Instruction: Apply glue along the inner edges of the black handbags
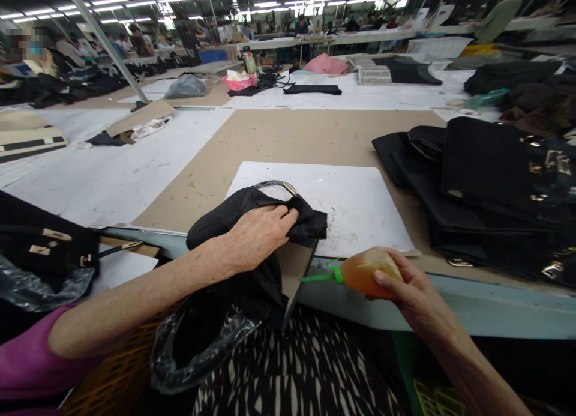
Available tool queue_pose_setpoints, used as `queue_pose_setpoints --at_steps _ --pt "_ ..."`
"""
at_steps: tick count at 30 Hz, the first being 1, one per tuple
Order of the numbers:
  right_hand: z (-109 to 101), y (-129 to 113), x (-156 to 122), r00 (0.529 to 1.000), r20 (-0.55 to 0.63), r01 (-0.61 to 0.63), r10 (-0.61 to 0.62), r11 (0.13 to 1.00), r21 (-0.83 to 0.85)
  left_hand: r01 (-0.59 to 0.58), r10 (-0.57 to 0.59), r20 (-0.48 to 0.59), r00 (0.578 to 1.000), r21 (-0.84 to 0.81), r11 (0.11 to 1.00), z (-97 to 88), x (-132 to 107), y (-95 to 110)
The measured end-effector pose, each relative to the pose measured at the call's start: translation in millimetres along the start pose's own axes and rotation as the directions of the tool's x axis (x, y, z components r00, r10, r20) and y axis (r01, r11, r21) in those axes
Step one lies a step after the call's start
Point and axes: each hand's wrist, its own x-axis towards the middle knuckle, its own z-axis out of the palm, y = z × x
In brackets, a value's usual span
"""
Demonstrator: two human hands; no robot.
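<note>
At the near edge of the table [342, 134] is a black bag [225, 215], left of the right hand [404, 279]; the left hand [256, 236] is nearer, fingers bent over the bag's cloth, holding it. The bag's tan panel [294, 261] runs lengthwise away from the body. Farther back, a pink basin [246, 86] holds something white. The right fingers wrap a bottle [364, 272] of amber liquid, its long axis crosswise, green nozzle [318, 278] pointing left, tip close beside the panel.

Head-worn view, facing forward, angled down

No readable text, no legible labels or numbers
</note>
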Motion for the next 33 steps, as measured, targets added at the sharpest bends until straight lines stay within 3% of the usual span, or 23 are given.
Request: queue_pose_setpoints --at_steps 8,23,33 --pt "13 -2 -21 0.999 0.019 -0.031 0.031 1.0 0.006 -0.011 0.012 -0.046 0.999 0.005 1.0 5.1 0 -1" --pt "25 5 -47 0.999 0.0 -0.053 0.053 0.996 0.065 -0.004 0.004 -0.034 0.999 0.007 1.0 4.2 -2 1" --pt "30 15 -51 0.981 -0.157 -0.086 0.116 0.979 0.187 0.011 -0.011 -0.026 1.0 -0.004 1.0 3.6 -2 0"
